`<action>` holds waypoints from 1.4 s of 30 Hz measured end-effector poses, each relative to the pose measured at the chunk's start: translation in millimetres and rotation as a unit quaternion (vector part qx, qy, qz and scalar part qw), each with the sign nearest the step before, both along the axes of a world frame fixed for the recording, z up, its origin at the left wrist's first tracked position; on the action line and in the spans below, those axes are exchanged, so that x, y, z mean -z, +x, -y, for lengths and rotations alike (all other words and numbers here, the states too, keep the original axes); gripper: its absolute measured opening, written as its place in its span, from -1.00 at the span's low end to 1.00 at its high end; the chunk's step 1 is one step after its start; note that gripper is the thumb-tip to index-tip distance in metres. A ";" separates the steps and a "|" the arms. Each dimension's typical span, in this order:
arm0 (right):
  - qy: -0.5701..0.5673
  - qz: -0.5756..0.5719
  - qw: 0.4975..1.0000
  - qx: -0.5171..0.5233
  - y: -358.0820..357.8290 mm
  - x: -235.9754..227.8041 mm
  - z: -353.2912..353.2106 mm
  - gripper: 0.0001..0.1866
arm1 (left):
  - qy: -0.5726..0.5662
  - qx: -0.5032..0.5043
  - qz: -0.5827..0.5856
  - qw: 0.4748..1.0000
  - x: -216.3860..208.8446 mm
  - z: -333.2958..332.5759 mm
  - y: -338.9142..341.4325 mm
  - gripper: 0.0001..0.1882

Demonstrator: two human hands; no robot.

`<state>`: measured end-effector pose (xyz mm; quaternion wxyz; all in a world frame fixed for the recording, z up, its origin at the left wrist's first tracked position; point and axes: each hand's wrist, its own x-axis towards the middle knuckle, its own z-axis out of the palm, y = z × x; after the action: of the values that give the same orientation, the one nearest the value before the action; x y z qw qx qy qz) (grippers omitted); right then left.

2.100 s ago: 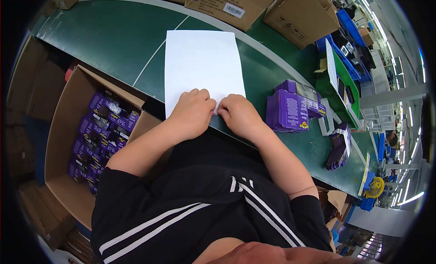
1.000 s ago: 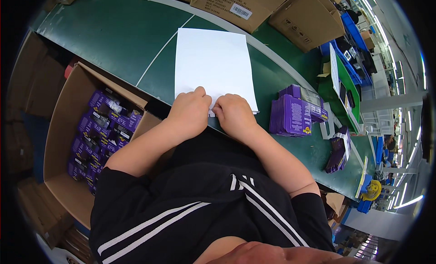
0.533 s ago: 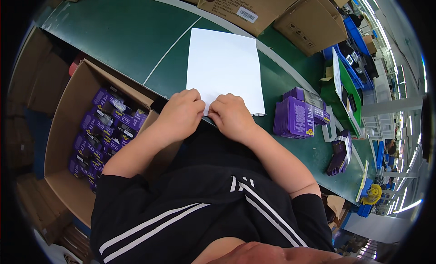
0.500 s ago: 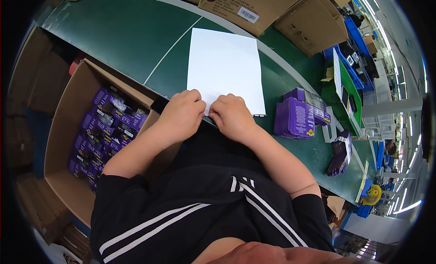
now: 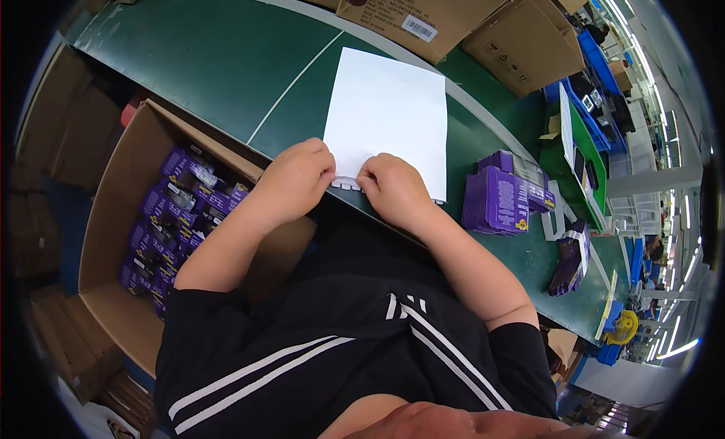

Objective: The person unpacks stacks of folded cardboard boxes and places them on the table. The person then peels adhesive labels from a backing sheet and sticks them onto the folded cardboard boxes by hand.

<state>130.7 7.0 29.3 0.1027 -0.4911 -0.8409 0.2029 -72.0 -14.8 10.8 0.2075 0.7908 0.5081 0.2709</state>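
A white sheet (image 5: 389, 122) lies on the green table, its near edge at the table's front edge. Between my hands that edge lifts slightly and shows several small separate tabs. My left hand (image 5: 298, 174) is closed, thumb and fingertips pinching the sheet near its left near corner. A little to the right, my right hand (image 5: 393, 183) pinches the same edge with bent fingers. Whether the sheet is one layer or several cannot be made out. Beyond my right hand stands a stack of purple printed cards (image 5: 495, 197), with clear plastic on the cards at its back.
At my left, an open cardboard box (image 5: 113, 227) holds many purple packages (image 5: 170, 235). Cardboard cartons (image 5: 415, 20) line the table's far side. Farther right are a green bin (image 5: 581, 159), a white-banded purple bundle (image 5: 570, 261) and a yellow fan (image 5: 621, 327).
My hands have moved apart along the sheet's near edge, uncovering the tabs between them. The whole scene has shifted slightly right in view.
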 end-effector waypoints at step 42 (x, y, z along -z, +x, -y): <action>0.137 -0.029 0.985 -0.104 49.9 -68.4 26.5 -0.58 | -0.066 0.099 0.254 0.960 -86.5 -18.4 -27.2 -0.95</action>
<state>180.5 -19.4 97.7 0.1716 -0.3759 -0.9040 0.1099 -99.2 3.6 97.3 0.4073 0.7266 0.3746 0.4073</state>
